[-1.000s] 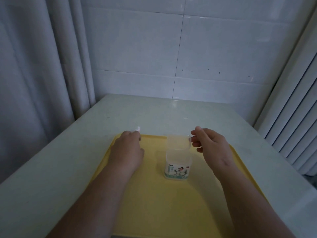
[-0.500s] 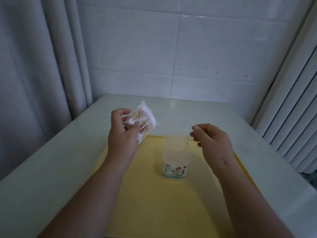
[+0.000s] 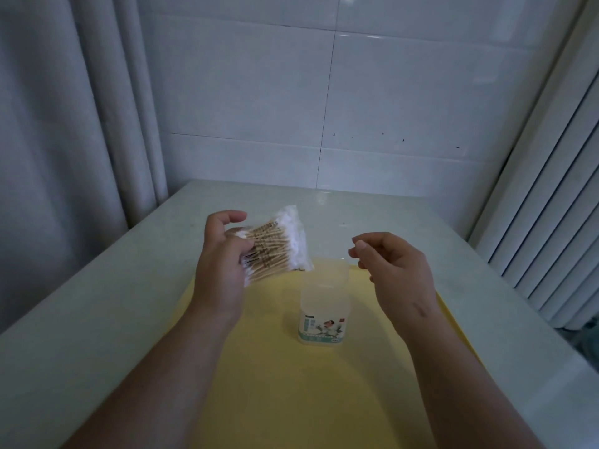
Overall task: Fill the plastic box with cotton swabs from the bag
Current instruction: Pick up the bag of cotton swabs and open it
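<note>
White tiled wall (image 3: 389, 92) fills the background, with a pale curtain (image 3: 64, 124) hanging in folds at the left and white vertical slats (image 3: 551, 222) at the right. Below them a light bench (image 3: 97, 303) runs from the wall toward the viewer, and a yellow tray (image 3: 291, 400) lies on its near half. Two bare forearms reach in from the lower edge over the tray. The left hand (image 3: 220, 264) is raised above the tray's far left corner and grips the bag (image 3: 278, 244), thumb on the near face and fingers curled round the far side. The bag is clear plastic, held in the air and tilted, its lower right corner hanging just above and to the left of the box (image 3: 324, 306). The right hand (image 3: 398, 270) hovers above and to the right of the box, its fingers loosely curled, the thumb and forefinger close together; it holds nothing that can be seen and does not appear to touch the box. The box is a small translucent tub that stands upright on the tray between the two hands, with a printed label on its lower front and its lid (image 3: 327, 270) flipped up at the back. Inside the bag the swabs (image 3: 269, 251) lie packed side by side, wooden sticks with white cotton tips at both ends.
</note>
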`<state>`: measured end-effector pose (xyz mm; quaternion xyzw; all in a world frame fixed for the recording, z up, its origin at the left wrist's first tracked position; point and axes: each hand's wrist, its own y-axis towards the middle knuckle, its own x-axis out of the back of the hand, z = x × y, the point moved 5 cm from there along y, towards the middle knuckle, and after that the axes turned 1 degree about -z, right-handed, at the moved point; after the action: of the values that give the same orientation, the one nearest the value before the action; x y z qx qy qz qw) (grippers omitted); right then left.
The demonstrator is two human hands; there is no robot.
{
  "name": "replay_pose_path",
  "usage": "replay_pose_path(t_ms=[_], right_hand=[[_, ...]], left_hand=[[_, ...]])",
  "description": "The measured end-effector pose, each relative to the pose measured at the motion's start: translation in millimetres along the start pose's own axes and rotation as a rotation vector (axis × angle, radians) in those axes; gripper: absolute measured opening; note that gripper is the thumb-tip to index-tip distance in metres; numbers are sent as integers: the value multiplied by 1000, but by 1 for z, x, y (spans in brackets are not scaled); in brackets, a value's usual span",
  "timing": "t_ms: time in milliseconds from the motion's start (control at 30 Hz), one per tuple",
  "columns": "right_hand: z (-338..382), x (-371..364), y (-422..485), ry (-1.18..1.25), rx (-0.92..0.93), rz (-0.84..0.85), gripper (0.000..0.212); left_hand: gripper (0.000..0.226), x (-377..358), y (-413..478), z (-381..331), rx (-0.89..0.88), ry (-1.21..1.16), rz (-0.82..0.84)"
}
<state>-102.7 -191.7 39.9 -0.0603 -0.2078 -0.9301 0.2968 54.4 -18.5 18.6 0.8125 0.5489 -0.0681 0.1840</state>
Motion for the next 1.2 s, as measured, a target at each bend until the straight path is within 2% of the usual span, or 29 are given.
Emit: replay_pose_path(t_ms=[267,400,633,767,833,933,1000,1100,1200], right_hand=[[14,-17,-10,84,-2,309,14],[15,-19,-12,67,19,365,10],[20,-20,-15,-19,50,307,8],[22,-17,-15,58,77,237,9],[22,-15,-14,140,85,183,11],[25,-11,-12,256,118,98,10],[26,-10,-12,277,138,82,8],[26,-12,-12,261,161,91,8],[26,-15,-14,248,184,115,8]], left_hand=[[41,-20,-11,-2,-21,19,225],[40,-25,-16,-4,-44,48,280],[39,-22,-16,-8,-105,73,275],[35,-25,-21,-14,-210,80,300],[41,-27,-23,-16,-268,66,331],[57,-26,-24,-17,-390,215,304],[58,-25,-24,-19,-472,341,249],[37,-30,-30,-26,-629,494,197],[21,-35,-33,-29,-675,501,232]])
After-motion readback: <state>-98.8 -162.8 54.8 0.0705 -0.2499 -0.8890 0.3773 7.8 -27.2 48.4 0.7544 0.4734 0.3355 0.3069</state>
